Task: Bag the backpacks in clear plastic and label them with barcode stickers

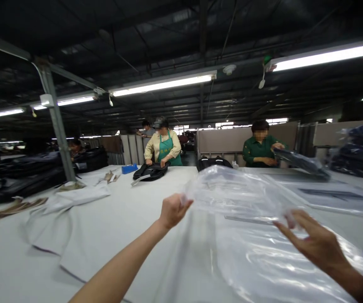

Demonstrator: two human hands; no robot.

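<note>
A clear plastic bag (238, 189) is stretched in the air between my two hands, above the white table. My left hand (173, 210) is closed on the bag's left corner. At its right end, my right hand (313, 240) has thumb and fingers around the film's edge; the fingertips are blurred and the thumb stands somewhat apart. Below and to the right, more clear plastic sheeting (282, 261) lies on the table, partly under my right hand.
Across the white table (121, 227), a person in a green apron handles a black bag (151, 170); another in green holds a plastic-wrapped item (301, 162). A blue tape dispenser (129, 168), white cloth (77, 197), a metal post (56, 126) and dark stacks stand left; wrapped bags (359, 153) lie right.
</note>
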